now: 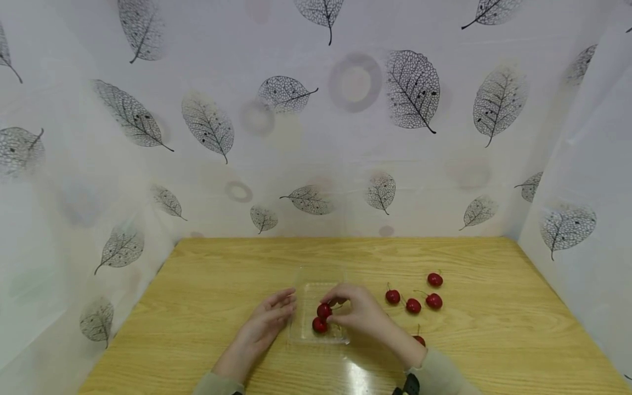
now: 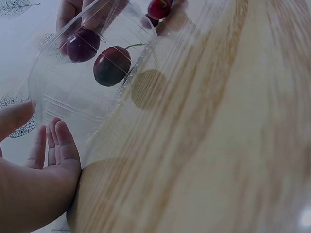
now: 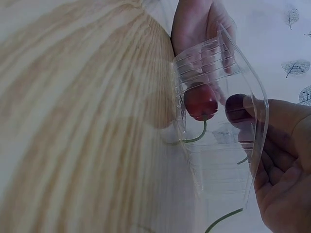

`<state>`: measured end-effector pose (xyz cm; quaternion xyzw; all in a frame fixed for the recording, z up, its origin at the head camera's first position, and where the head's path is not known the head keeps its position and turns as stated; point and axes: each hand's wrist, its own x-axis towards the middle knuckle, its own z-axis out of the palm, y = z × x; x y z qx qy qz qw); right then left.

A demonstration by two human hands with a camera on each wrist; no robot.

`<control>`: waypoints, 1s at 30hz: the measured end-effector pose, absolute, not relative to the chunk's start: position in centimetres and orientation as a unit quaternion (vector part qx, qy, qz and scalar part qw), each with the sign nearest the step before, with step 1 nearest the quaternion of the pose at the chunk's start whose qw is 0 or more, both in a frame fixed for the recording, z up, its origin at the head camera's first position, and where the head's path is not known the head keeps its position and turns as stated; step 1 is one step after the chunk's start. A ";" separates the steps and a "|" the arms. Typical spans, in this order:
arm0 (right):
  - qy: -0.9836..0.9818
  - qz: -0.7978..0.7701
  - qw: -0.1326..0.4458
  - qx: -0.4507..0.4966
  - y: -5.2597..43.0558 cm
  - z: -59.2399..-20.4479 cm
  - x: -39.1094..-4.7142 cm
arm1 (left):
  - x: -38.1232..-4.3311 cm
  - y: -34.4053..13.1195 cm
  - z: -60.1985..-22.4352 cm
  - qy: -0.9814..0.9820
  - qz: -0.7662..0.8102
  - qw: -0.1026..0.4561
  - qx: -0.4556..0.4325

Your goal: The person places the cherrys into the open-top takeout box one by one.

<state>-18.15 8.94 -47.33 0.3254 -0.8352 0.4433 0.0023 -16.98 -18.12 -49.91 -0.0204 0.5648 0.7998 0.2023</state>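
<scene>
Wooden table (image 1: 207, 285), fenced at the back and both sides by leaf-print sheeting (image 1: 345, 137); near edge cut off by the head view's bottom border. Open board to the left and behind the work, less to the right.

Clear plastic tray (image 1: 307, 329) at the table's front centre, hard to make out from above: only faint rims and glare. Walls plainer in the wrist views, though ribbed plastic blurs whatever lies behind.

Left hand (image 1: 269, 321) against the tray's left wall, fingers straight and relaxed, gripping nothing. Right hand (image 1: 360, 314) over the tray's right side, fingertips pinched on a held cherry (image 1: 324, 310) just above the tray floor; wrist hiding most of one stray cherry (image 1: 419, 340).

Cherry in the tray (image 1: 319, 325) lying just below the held one, touching or nearly so; cannot tell which.

Four loose cherries (image 1: 413, 305) on bare wood right of the tray, near one another, well apart from the right-hand sheeting.
</scene>
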 end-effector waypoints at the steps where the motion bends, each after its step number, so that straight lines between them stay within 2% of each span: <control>1: -0.836 0.440 0.004 0.328 8.9 -47.3 -18.2 | -17.0 -18.1 -49.9 0.565 0.799 0.202 -0.020; 13: -0.858 0.395 0.010 0.329 8.7 -47.5 -18.0 | -16.9 -18.1 -49.9 0.569 0.797 0.204 -0.019; 30: -0.845 0.440 -0.008 0.305 8.9 -47.1 -18.0 | -17.0 -18.1 -49.9 0.571 0.795 0.206 -0.018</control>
